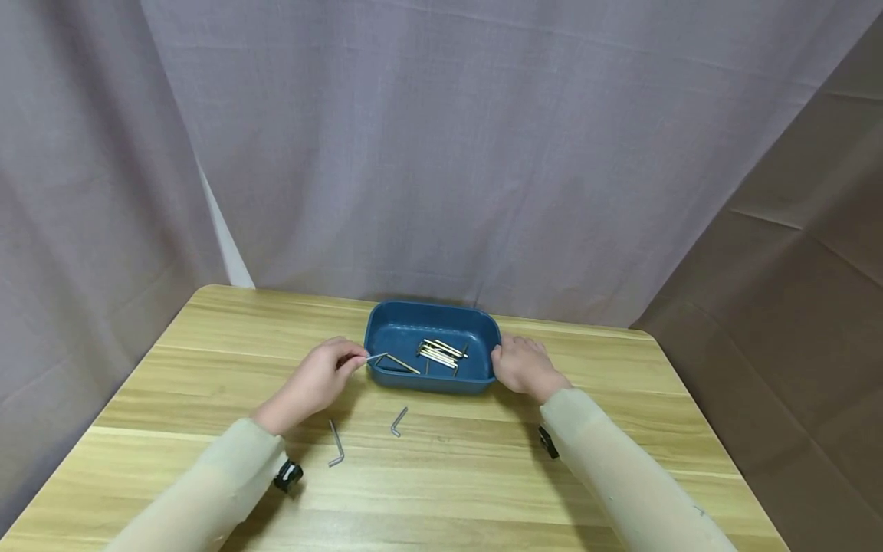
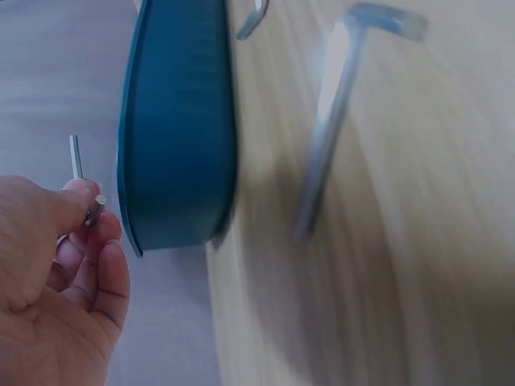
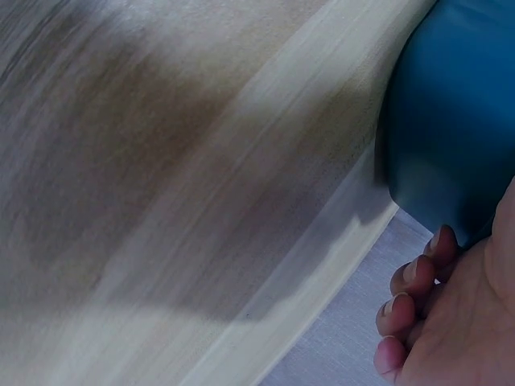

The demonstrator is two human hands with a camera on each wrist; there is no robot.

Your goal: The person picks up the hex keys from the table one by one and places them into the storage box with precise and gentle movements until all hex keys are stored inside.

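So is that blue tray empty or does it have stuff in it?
Not empty: the blue tray holds a small pile of hex keys on its floor.

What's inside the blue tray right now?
The blue tray holds a pile of hex keys and one separate key. Its near wall hides the floor's front strip.

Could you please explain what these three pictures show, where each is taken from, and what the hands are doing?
A person works bare-handed at a wooden table. The wide picture comes from a head-worn camera; the other two come from cameras on each wrist. A blue tray holds several small L-shaped metal keys. The left hand pinches one key beside the tray's rim. The right hand rests against the tray's other end. Two more keys, one and another, lie loose on the table.
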